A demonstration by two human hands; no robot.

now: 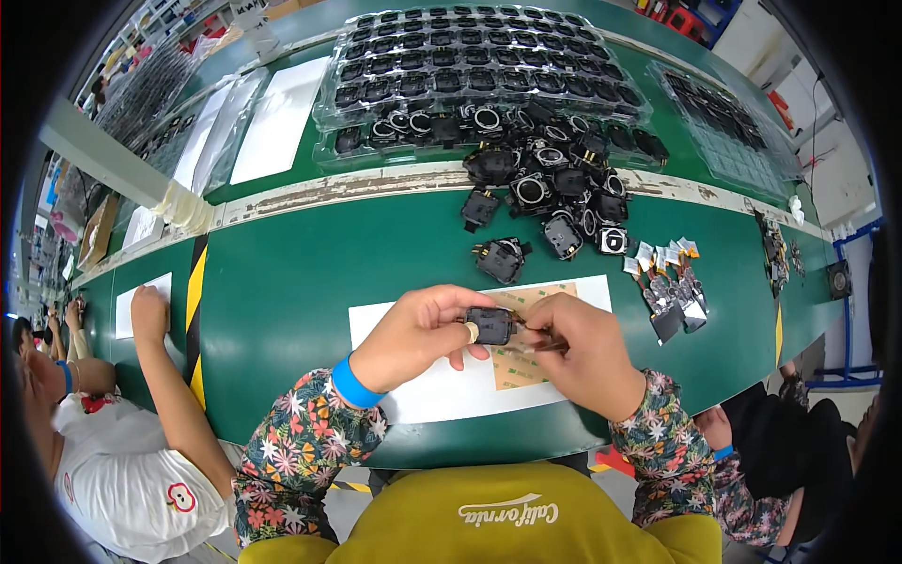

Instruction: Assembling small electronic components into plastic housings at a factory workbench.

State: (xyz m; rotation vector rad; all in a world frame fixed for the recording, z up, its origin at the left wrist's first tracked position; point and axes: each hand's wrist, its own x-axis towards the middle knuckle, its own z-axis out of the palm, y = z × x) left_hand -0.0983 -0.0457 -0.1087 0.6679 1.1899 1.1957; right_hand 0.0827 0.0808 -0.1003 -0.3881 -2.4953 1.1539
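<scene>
My left hand is closed around a small black device housing, held above a white sheet. A pale finger cot covers the tip of the left thumb. At the housing's right edge, my right hand pinches a slim dark tool that looks like tweezers; the fingers partly hide it. Beneath the right hand, a tan adhesive sheet with green print rests on the white sheet. Just beyond my hands lies another black housing with gold contacts.
A heap of black housings is piled at the back centre, before clear trays of more parts. Silver battery cells with wires lie on the green table to the right. People sit on both sides; a bent arm rests at left.
</scene>
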